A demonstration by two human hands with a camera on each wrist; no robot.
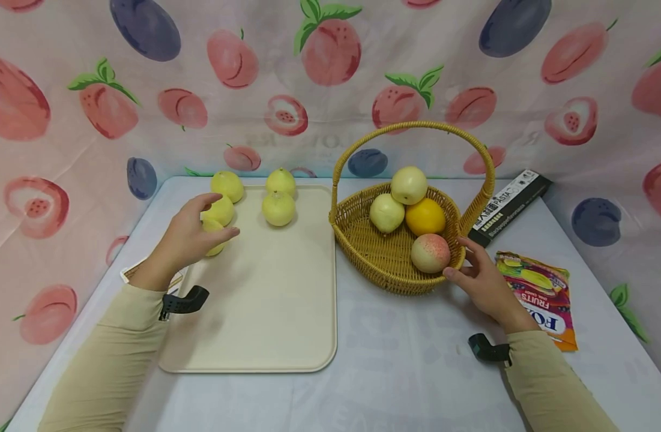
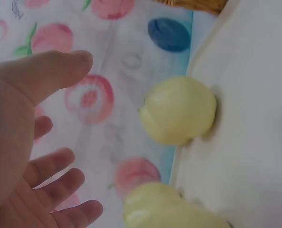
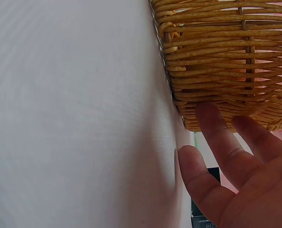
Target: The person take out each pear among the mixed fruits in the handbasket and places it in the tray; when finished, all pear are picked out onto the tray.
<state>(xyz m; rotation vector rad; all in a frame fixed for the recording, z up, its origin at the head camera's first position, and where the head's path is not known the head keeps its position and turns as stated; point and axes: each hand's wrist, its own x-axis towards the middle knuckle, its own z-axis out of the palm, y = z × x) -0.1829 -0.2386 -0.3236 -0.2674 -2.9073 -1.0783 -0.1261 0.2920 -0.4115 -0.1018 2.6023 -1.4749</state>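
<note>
Over the left side of a cream tray (image 1: 265,312), my left hand (image 1: 187,231) is held with thumb and fingers spread apart and nothing between them. Right by it are pale yellow-green round fruits (image 1: 218,211), partly hidden by the fingers; similar ones (image 1: 278,208) stand further right on the tray. The left wrist view shows a fruit (image 2: 179,111) apart from the fingers. My right hand (image 1: 484,285) touches the right end of a wicker basket (image 1: 362,246), its fairly straight fingers (image 3: 219,128) against the outside weave. Inside lie two pale green fruits (image 1: 386,213), an orange (image 1: 425,217) and a peach (image 1: 430,252).
The basket's tall handle (image 1: 416,125) arches above it. Right of the basket lie a black and white pasta box (image 1: 511,207) and a candy bag (image 1: 543,288). A printed packet (image 1: 176,283) is partly hidden under my left wrist. A fruit-patterned cloth (image 1: 330,108) hangs behind the table.
</note>
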